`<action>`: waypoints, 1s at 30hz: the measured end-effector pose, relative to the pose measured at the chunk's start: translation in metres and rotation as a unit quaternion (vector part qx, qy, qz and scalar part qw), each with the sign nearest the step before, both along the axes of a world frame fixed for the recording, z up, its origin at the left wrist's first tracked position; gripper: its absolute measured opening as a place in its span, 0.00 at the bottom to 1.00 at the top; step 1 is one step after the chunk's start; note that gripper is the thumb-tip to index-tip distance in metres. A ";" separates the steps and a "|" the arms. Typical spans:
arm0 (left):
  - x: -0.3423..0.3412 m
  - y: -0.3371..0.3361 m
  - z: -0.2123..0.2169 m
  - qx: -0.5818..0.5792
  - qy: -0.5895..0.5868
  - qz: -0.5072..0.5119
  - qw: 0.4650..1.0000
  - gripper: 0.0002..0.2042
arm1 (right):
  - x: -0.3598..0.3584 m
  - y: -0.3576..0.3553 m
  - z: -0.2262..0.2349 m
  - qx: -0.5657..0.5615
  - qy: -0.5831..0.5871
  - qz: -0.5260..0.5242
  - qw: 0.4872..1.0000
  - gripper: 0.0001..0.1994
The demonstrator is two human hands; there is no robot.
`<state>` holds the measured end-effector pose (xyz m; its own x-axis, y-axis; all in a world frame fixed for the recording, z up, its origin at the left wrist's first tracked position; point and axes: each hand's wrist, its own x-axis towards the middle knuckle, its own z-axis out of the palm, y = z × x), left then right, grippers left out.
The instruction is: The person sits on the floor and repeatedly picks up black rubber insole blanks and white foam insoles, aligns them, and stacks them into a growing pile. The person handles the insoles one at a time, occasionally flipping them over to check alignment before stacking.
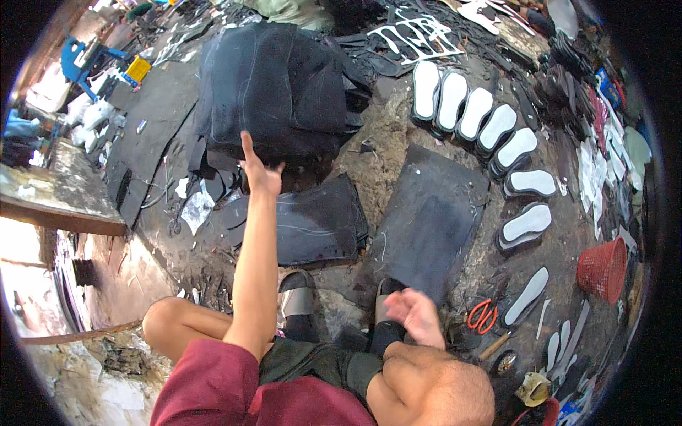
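Note:
My left hand point(261, 175) reaches forward to the near edge of a thick stack of black sheets point(270, 85). One finger stretches up against the stack and the thumb stands out to the side; the other fingers are hard to make out. My right hand point(413, 316) hovers by my right knee, slightly blurred, its fingers apart and nothing in them. Ahead of that hand, a single black sheet point(430, 220) lies flat on the ground. Between my left arm and this sheet lies a lower pile of black sheets point(305, 224) with pale drawn lines.
Several stacks of sole-shaped pieces with white tops point(477, 113) curve along the right. Nearer are orange-handled scissors point(482, 317), a wooden-handled tool point(495, 346), a lone sole piece point(526, 297) and a red basket point(602, 270). A wooden bench point(64, 188) stands left; a blue chair point(79, 67) is beyond it.

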<state>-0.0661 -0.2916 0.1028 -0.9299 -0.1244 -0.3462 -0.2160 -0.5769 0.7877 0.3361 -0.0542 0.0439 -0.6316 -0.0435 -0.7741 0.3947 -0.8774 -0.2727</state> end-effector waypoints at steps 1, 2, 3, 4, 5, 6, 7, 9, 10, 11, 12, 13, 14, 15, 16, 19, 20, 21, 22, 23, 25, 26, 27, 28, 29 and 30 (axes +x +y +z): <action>-0.027 -0.012 0.010 0.020 -0.022 -0.010 1.000 0.60 | -0.014 -0.018 0.031 0.043 -0.004 0.103 0.994 0.11; -0.039 -0.009 0.020 0.025 -0.065 -0.023 0.997 0.58 | -0.015 -0.022 0.032 0.074 0.007 0.157 0.985 0.12; -0.049 -0.005 0.030 0.028 -0.108 -0.037 0.993 0.56 | -0.015 -0.022 0.032 0.106 0.018 0.210 0.972 0.13; -0.063 -0.014 0.036 -0.001 -0.079 0.026 0.997 0.53 | -0.016 -0.022 0.025 0.163 0.038 0.215 0.962 0.14; -0.073 -0.027 0.041 -0.016 -0.057 0.080 0.995 0.50 | -0.015 -0.019 0.010 0.219 0.054 0.218 0.950 0.15; -0.083 -0.041 0.046 -0.033 -0.034 0.133 0.990 0.48 | -0.013 -0.014 0.000 0.275 0.070 0.221 0.933 0.16; -0.090 -0.058 0.052 -0.031 -0.017 0.177 0.984 0.47 | -0.013 -0.004 -0.004 0.313 0.070 0.193 0.927 0.16; -0.097 -0.113 0.058 -0.037 0.012 0.219 0.975 0.44 | -0.013 0.018 -0.011 0.408 0.082 0.157 0.896 0.15; -0.090 -0.137 0.053 -0.024 0.047 0.190 0.980 0.42 | -0.013 0.028 -0.012 0.421 0.074 0.125 0.896 0.15; -0.076 -0.166 0.045 -0.015 0.083 0.162 0.983 0.41 | -0.014 0.036 -0.014 0.428 0.068 0.094 0.896 0.15; -0.060 -0.207 0.031 -0.009 0.093 0.148 0.985 0.39 | -0.020 0.042 -0.016 0.439 0.045 0.090 0.893 0.15; -0.044 -0.240 0.015 -0.007 0.103 0.129 0.986 0.38 | -0.024 0.048 -0.018 0.446 0.020 0.083 0.891 0.15; -0.026 -0.265 -0.006 -0.021 0.086 0.132 0.987 0.39 | -0.027 0.052 -0.022 0.459 0.010 0.069 0.886 0.15; -0.009 -0.286 -0.026 -0.037 0.069 0.135 0.988 0.41 | -0.032 0.055 -0.027 0.457 0.011 0.054 0.888 0.14; 0.006 -0.322 -0.038 -0.061 0.001 0.185 0.981 0.42 | -0.044 0.047 -0.029 0.453 0.030 0.065 0.889 0.14; 0.028 -0.307 -0.078 0.005 -0.204 0.257 0.945 0.38 | -0.063 0.046 -0.034 0.477 0.060 0.083 0.873 0.14; 0.043 -0.259 -0.093 -0.041 -0.290 0.249 0.923 0.37 | -0.059 0.053 -0.041 0.549 0.088 0.083 0.827 0.15; 0.055 -0.242 -0.095 -0.149 -0.274 0.268 0.912 0.37 | -0.063 0.047 -0.046 0.599 0.131 0.091 0.784 0.15; 0.066 -0.226 -0.095 -0.265 -0.268 0.284 0.881 0.36 | -0.070 0.048 -0.044 0.661 0.064 0.118 0.739 0.15; 0.075 -0.205 -0.096 -0.374 -0.272 0.300 0.835 0.35 | -0.075 0.055 -0.042 0.714 -0.002 0.146 0.684 0.16; 0.116 -0.110 -0.098 -0.572 -0.122 0.268 0.766 0.35 | -0.071 0.093 -0.056 0.780 -0.080 0.121 0.608 0.22; 0.144 -0.065 -0.102 -0.579 0.051 0.148 0.800 0.29 | -0.069 0.109 -0.069 0.827 -0.065 0.133 0.542 0.24; 0.176 -0.016 -0.114 -0.486 0.091 0.082 0.865 0.27 | -0.074 0.121 -0.085 0.866 -0.041 0.145 0.476 0.27; 0.218 0.028 -0.118 -0.376 0.065 -0.029 0.924 0.31 | -0.075 0.135 -0.092 0.901 -0.021 0.157 0.404 0.29; 0.256 0.057 -0.121 -0.356 0.026 -0.134 0.924 0.37 | -0.084 0.134 -0.088 0.878 -0.024 0.214 0.427 0.35; 0.288 0.086 -0.113 -0.329 -0.102 -0.189 0.920 0.41 | -0.088 0.131 -0.084 0.887 -0.038 0.207 0.411 0.34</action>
